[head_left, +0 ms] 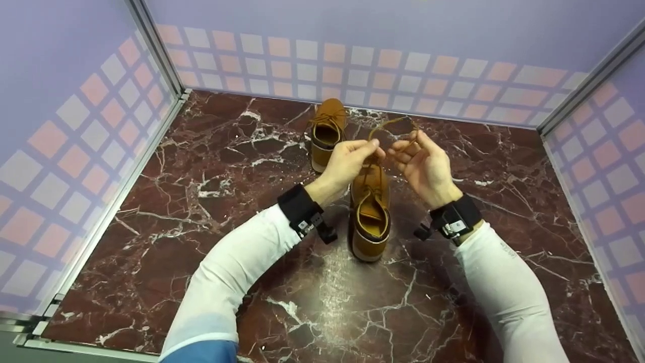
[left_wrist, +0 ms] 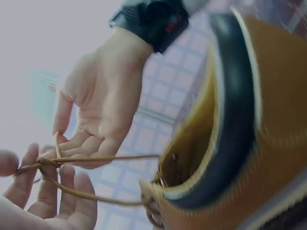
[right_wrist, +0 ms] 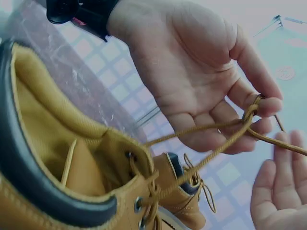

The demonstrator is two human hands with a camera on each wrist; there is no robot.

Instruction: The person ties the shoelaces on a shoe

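On the dark marbled bench (head_left: 151, 242), the near shoe (head_left: 370, 214) stands between the person's forearms, toe to the far side. Its open mouth has a yellow lining and dark collar, with a brown leather flap (right_wrist: 88, 170) inside. The left hand (head_left: 347, 161) pinches its lace (left_wrist: 110, 158) between thumb and forefinger above the toe; the right hand (head_left: 428, 169), just right, pinches another part, thumb against fingertip. The far shoe (head_left: 327, 133), its mouth also open, stands farther left, lace tied.
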